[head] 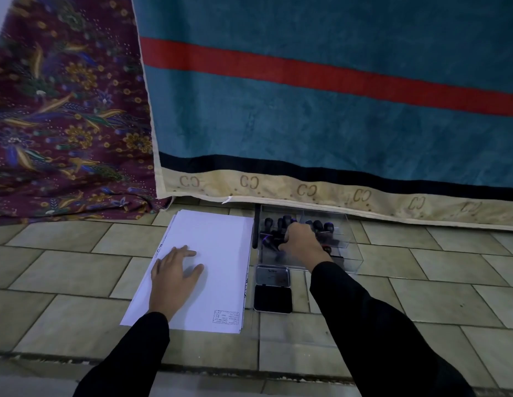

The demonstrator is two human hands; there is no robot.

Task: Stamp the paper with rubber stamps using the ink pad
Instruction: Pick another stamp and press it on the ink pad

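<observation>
A stack of white paper (218, 253) lies on the tiled floor, with one rectangular stamp print (226, 316) near its lower right corner. My left hand (175, 275) rests flat on the sheet, fingers spread. To the right stands a clear plastic box (348, 247) holding several black-handled rubber stamps (318, 225). My right hand (299, 242) is inside the box, fingers curled down among the stamps; whether it grips one is hidden. The open black ink pad (273, 300) sits in front of the box, its lid (272, 276) tipped back.
A teal towel (321, 110) with a red stripe hangs right behind the box. A maroon floral cloth (63, 110) drapes at the back left. Beige floor tiles (421, 296) spread to the right and in front. A black pen-like stick (255, 227) lies between paper and box.
</observation>
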